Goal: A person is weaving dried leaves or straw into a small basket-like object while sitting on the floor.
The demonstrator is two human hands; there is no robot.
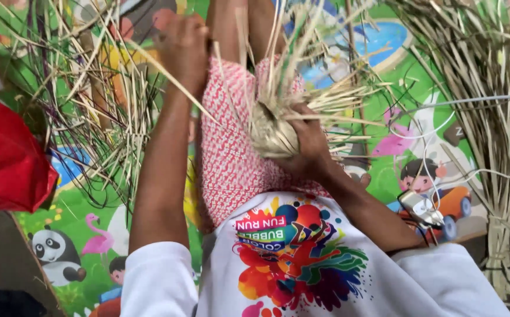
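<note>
I am weaving: my right hand (pixel 311 147) grips the small woven ball (pixel 272 132) over my lap, its loose straw ends fanning upward. My left hand (pixel 183 50) is closed around one straw strip (pixel 167 73), pulling it taut. I judge this strip needs tucking snugly into the ball.

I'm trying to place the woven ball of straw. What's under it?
Under the woven straw ball, the right hand cups it above the red-and-white patterned lap. The ball's underside is hidden by the fingers.
</note>
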